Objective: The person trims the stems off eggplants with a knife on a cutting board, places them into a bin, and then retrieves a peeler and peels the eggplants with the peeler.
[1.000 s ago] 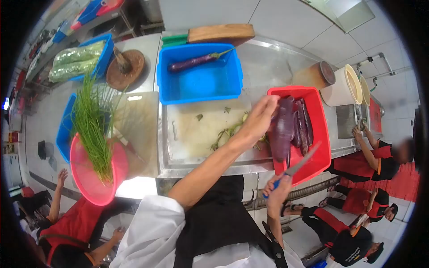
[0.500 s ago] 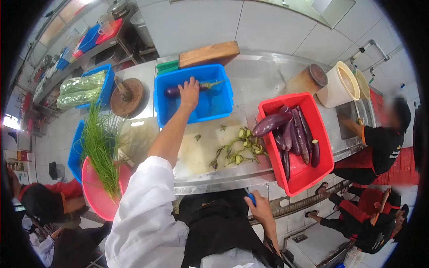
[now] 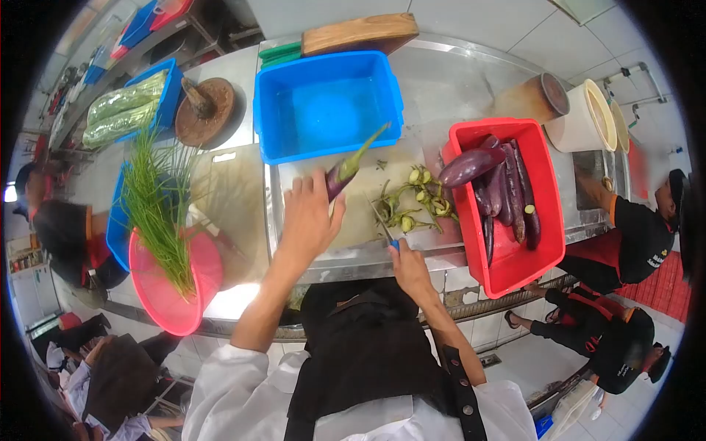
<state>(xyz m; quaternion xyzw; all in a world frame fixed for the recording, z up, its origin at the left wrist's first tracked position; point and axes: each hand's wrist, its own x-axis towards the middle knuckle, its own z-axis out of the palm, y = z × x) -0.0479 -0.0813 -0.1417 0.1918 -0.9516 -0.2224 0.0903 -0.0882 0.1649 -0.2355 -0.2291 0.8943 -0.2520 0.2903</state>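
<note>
My left hand point(image 3: 310, 214) is closed round a purple eggplant point(image 3: 340, 178) whose green stem points up and to the right. It holds the eggplant above the pale cutting board point(image 3: 305, 187). In my right hand point(image 3: 410, 272) is a small knife point(image 3: 395, 243) with a blue handle, its blade pointing up and left over the board. Cut green eggplant stems point(image 3: 412, 202) lie in a heap on the board near the knife. To the right, a red bin point(image 3: 548, 213) holds several purple eggplants point(image 3: 507, 195). Behind the board stands a blue bin point(image 3: 331, 110) with nothing visible in it.
At left are a pink basin point(image 3: 173, 309) with long green onions point(image 3: 158, 228), a stone mortar point(image 3: 209, 121) and a blue crate of wrapped vegetables point(image 3: 125, 110). A wooden block point(image 3: 360, 33) and white bucket point(image 3: 585, 121) stand behind. Several people are around the counter.
My left hand has lifted the eggplant out of the blue bin and brought it toward me over the board. My right hand has raised the knife from below the counter edge to the board.
</note>
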